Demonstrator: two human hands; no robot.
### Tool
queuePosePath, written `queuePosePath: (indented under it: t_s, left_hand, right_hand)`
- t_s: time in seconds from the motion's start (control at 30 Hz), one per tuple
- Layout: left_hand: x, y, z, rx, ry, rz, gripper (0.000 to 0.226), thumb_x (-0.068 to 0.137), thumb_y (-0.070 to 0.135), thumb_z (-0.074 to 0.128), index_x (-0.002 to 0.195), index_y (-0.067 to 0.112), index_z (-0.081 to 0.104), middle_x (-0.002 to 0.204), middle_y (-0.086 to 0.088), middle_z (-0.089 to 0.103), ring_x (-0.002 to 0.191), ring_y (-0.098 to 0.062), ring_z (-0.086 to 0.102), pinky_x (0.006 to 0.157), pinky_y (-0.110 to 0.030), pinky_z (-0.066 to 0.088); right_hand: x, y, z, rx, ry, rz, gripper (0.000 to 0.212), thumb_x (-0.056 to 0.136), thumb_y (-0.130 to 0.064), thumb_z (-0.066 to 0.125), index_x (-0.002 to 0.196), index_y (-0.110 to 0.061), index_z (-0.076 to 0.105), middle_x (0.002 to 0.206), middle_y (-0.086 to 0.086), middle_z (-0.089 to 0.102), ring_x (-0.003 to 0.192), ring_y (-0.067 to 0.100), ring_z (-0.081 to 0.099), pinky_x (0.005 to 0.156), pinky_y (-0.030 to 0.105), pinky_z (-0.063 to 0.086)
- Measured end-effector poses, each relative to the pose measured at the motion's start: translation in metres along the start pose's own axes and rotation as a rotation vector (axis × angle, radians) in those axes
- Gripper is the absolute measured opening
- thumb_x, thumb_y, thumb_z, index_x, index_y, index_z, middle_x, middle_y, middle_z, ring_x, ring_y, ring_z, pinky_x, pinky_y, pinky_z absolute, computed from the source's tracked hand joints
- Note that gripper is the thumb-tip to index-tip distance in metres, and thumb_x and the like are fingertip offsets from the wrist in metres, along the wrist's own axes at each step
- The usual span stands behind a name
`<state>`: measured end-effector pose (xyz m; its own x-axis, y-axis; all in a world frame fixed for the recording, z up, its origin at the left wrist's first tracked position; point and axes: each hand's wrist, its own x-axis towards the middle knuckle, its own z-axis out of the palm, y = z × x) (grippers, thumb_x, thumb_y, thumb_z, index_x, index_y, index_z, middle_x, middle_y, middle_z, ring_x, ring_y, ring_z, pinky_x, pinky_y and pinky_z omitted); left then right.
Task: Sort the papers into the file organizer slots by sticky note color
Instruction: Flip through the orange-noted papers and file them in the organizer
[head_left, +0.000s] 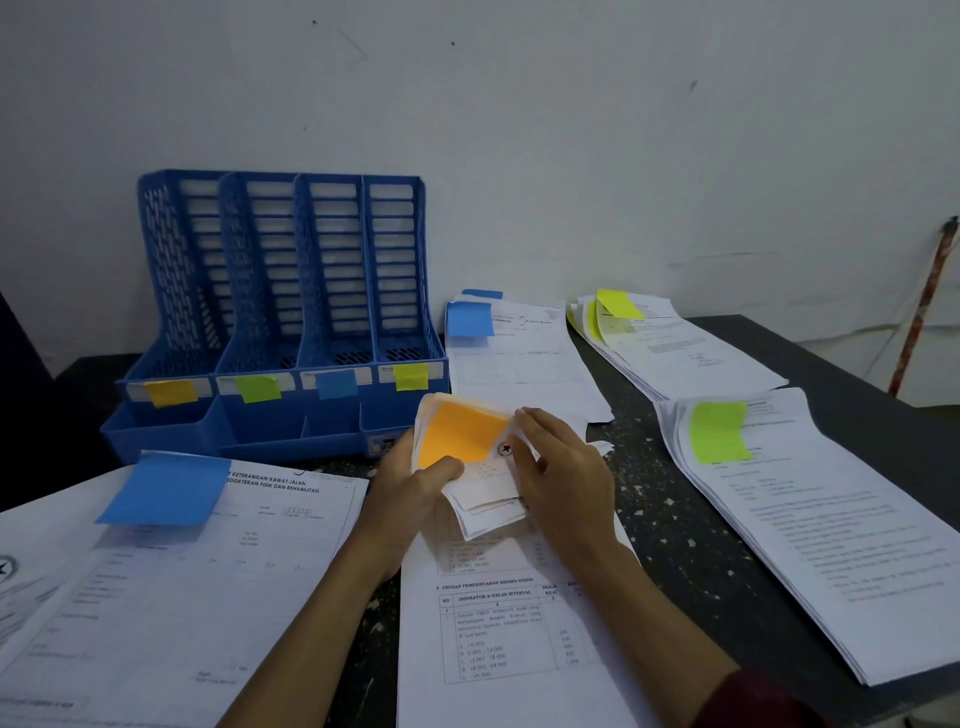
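A blue file organizer (291, 270) with several slots stands against the wall; its front labels carry orange (170, 392), green (258, 388), blue (336, 384) and yellow (411, 376) sticky notes. In front of it I hold up the curled top end of a paper stack with an orange sticky note (460, 434). My left hand (410, 493) grips the stack's lower left edge, thumb on the note's corner. My right hand (561, 467) cups the stack's right side, fingers lying along its edge. The rest of this stack (498, 634) lies flat on the table.
A blue-noted paper (166, 566) lies at the near left, and a blue-noted stack (519, 358) beside the organizer. A yellow-noted stack (670, 343) sits far right, a green-noted stack (800, 519) at the right. The dark speckled table (670, 540) shows between them. A stick (922, 312) leans on the wall.
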<state>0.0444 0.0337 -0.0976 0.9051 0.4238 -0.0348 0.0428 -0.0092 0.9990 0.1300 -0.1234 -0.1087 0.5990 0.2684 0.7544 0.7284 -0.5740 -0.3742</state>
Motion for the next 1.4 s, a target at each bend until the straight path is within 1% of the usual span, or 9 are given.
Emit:
queuePosePath:
  t_s: [0.27,0.43,0.7,0.83,1.03,1.13,1.23,1.3,1.4]
  left_hand:
    - [0.0,-0.001,0.0,-0.008,-0.002,0.014,0.035,0.071,0.029,0.065,0.105,0.023,0.066,0.095,-0.014,0.072,0.092,-0.033,0.069,0.081,-0.047,0.055]
    - [-0.001,-0.001,-0.001,-0.018,-0.01,0.017,0.038,0.07,0.03,0.066,0.108,0.023,0.065,0.096,-0.012,0.073,0.092,-0.031,0.07,0.078,-0.042,0.055]
    - [-0.001,-0.001,-0.001,-0.034,-0.017,0.022,0.037,0.071,0.031,0.066,0.107,0.028,0.065,0.097,-0.008,0.073,0.094,-0.03,0.07,0.084,-0.046,0.056]
    - [-0.002,0.001,0.0,-0.033,-0.009,0.041,0.034,0.073,0.034,0.066,0.106,0.028,0.066,0.096,-0.007,0.074,0.095,-0.03,0.07,0.087,-0.049,0.055]
    - [-0.006,0.006,0.001,-0.08,-0.035,0.06,0.065,0.076,0.079,0.057,0.107,0.023,0.069,0.098,-0.009,0.076,0.096,-0.03,0.072,0.089,-0.047,0.054]
    - [-0.006,0.009,0.002,-0.093,-0.031,0.026,0.065,0.084,0.076,0.042,0.109,0.023,0.07,0.097,-0.006,0.078,0.095,-0.024,0.074,0.088,-0.04,0.054]
    - [-0.006,0.01,0.003,-0.087,0.002,0.029,0.047,0.088,0.06,0.06,0.104,0.017,0.069,0.091,-0.007,0.077,0.093,-0.029,0.073,0.081,-0.038,0.054]
    - [-0.005,0.008,0.002,-0.086,0.012,0.018,0.035,0.083,0.046,0.07,0.103,0.017,0.068,0.091,-0.01,0.074,0.096,-0.034,0.07,0.08,-0.04,0.052]
    - [-0.003,0.003,0.001,-0.073,-0.001,0.01,0.034,0.073,0.035,0.065,0.101,0.017,0.066,0.093,-0.014,0.071,0.096,-0.036,0.068,0.081,-0.043,0.051]
  right_hand:
    - [0.0,-0.001,0.0,0.044,0.048,-0.005,0.018,0.086,-0.02,0.076,0.102,-0.012,0.075,0.113,0.004,0.073,0.085,0.019,0.071,0.068,0.037,0.061]
    - [-0.001,0.006,0.008,-0.025,0.05,-0.023,0.017,0.077,-0.017,0.085,0.085,-0.015,0.07,0.098,0.0,0.066,0.083,0.02,0.058,0.068,0.042,0.049]
    - [-0.001,0.007,0.004,-0.034,0.088,-0.038,0.011,0.085,-0.028,0.072,0.079,-0.019,0.071,0.086,-0.005,0.063,0.084,0.018,0.05,0.074,0.031,0.03]
    - [0.0,0.006,0.005,-0.049,0.127,-0.024,0.024,0.094,-0.033,0.058,0.083,-0.016,0.072,0.088,-0.003,0.067,0.087,0.021,0.056,0.082,0.028,0.032]
    - [0.002,-0.004,-0.003,-0.005,0.176,0.008,0.05,0.105,-0.043,0.038,0.07,-0.017,0.062,0.071,-0.004,0.066,0.072,0.014,0.056,0.089,0.037,0.04]
    - [0.002,-0.005,-0.002,0.028,0.136,0.035,0.048,0.104,-0.041,0.04,0.066,-0.02,0.057,0.063,-0.009,0.061,0.06,0.009,0.052,0.089,0.039,0.041]
    - [0.002,-0.004,0.0,0.095,0.06,0.041,0.032,0.101,-0.037,0.051,0.073,-0.023,0.056,0.066,-0.017,0.055,0.055,0.005,0.048,0.083,0.039,0.041]
    - [0.001,-0.003,0.0,0.129,0.028,0.043,0.013,0.097,-0.034,0.059,0.092,-0.023,0.063,0.081,-0.015,0.062,0.06,0.005,0.055,0.083,0.036,0.038]
    - [0.0,-0.001,0.005,0.069,-0.04,0.067,0.038,0.093,-0.039,0.058,0.127,-0.023,0.06,0.107,-0.005,0.064,0.076,0.011,0.063,0.085,0.036,0.038]
